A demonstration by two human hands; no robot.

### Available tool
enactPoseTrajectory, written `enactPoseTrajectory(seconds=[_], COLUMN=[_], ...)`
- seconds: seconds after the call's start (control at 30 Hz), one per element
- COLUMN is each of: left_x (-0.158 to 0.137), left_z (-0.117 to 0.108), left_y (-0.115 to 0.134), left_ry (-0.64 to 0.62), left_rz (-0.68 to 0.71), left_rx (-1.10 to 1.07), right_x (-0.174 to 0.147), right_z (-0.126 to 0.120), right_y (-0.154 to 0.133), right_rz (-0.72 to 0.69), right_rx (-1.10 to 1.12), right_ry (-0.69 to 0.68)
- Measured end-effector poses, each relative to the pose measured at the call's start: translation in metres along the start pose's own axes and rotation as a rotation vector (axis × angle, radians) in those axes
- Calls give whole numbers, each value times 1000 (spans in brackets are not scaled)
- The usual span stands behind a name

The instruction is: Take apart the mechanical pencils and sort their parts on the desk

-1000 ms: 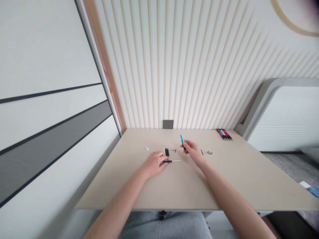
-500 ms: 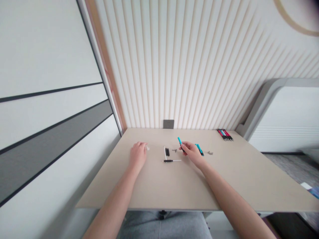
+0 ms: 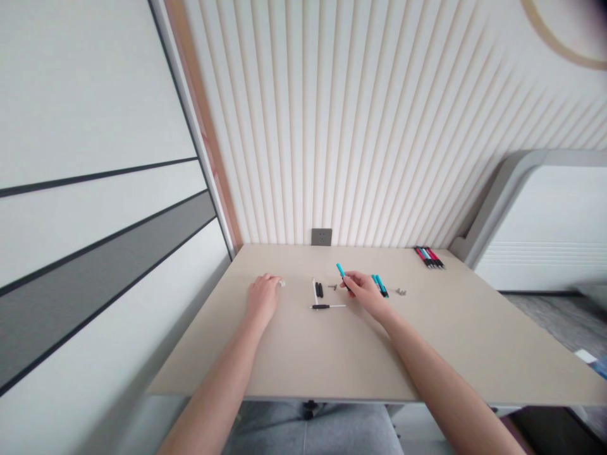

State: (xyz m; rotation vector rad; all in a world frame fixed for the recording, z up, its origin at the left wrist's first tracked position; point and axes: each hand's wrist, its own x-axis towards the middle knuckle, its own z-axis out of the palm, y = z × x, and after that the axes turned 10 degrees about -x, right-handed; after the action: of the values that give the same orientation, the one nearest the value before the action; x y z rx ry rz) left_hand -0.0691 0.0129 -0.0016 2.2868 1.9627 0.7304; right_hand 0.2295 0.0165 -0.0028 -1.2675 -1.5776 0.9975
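My right hand (image 3: 363, 291) is closed around a slim pen barrel (image 3: 340, 270), turquoise at its upper end and dark at its lower end, held tilted above the table. Beside the fingers lie small metallic pen parts (image 3: 332, 287). At the left, my left hand (image 3: 263, 295) rests on the table, fingers curled together at several small clear pieces (image 3: 282, 283); whatever the fingertips pinch is hidden. Between the hands are two short black grips (image 3: 319, 290), a thin white refill (image 3: 315, 291) and a black grip with a white refill through it (image 3: 321, 306).
Right of my right hand lie turquoise pen barrels (image 3: 379, 284) on a black holder, then small metallic parts (image 3: 401, 292). A black tray of red, white and turquoise pens (image 3: 429, 257) sits at the table's back right. The ribbed wall with a socket (image 3: 321, 237) borders the table (image 3: 332, 360).
The turquoise barrel has dipped slightly in my right hand. My left fingers have shifted a little at the clear pieces. The whole view has moved very slightly.
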Motion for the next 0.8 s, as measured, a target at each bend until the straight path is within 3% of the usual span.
enactPoseTrajectory(seconds=[0.4,0.67,0.8], left_x=[5,7,9], left_z=[7,4,3], left_y=[-10,-8,-9], left_ry=[-19,53,18], left_rz=[-38,-69,-64], left_rx=[25,78,85], right_x=[0,-1,-1], right_z=[1,4,3], right_y=[0,1,1], right_rz=[-6,-19,-45], right_rx=[-19,-33,-102], right_ry=[-10,-12,10])
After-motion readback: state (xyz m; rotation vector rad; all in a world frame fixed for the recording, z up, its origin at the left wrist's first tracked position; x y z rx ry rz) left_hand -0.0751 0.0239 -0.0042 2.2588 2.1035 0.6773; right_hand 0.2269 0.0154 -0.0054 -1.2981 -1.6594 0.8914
